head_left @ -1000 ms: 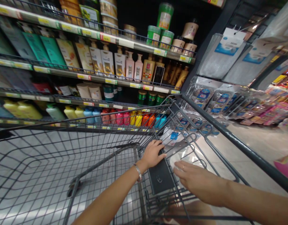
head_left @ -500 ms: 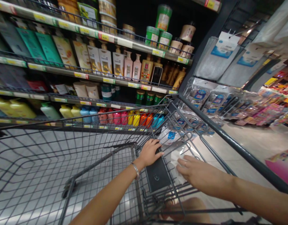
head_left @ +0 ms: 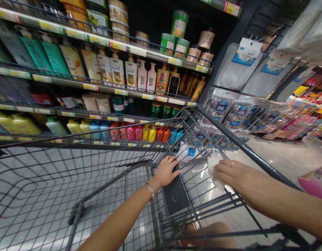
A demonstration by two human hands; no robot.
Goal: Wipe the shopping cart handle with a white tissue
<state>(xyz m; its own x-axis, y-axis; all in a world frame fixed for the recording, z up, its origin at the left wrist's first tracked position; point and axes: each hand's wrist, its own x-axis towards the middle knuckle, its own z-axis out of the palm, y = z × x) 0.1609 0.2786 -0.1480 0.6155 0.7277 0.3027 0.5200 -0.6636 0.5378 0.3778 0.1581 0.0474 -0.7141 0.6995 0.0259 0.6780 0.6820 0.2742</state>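
My right hand [head_left: 230,176] is closed around a crumpled white tissue [head_left: 215,167], held against the wires of the shopping cart's rear part. The tissue's lower end sticks out under the fingers. My left hand [head_left: 167,171], a silver bracelet at its wrist, lies on the upper part of a black panel [head_left: 175,198] in the cart. Its thumb is apart from the fingers, whose tips are partly hidden beyond the panel's far edge. The dark wire shopping cart [head_left: 105,181] spreads below both hands, with its handle bar [head_left: 244,150] beyond the right hand.
Shelves of shampoo bottles [head_left: 116,71] and jars [head_left: 167,43] stand ahead, above a row of coloured bottles [head_left: 130,131]. Packaged goods [head_left: 219,108] and grey cloths [head_left: 226,66] hang at the right. Tiled floor [head_left: 270,153] and my leg [head_left: 213,235] show through and beside the cart.
My right hand has moved right and slightly up along the cart wires, carrying the tissue with it. My left hand stays on the black panel.
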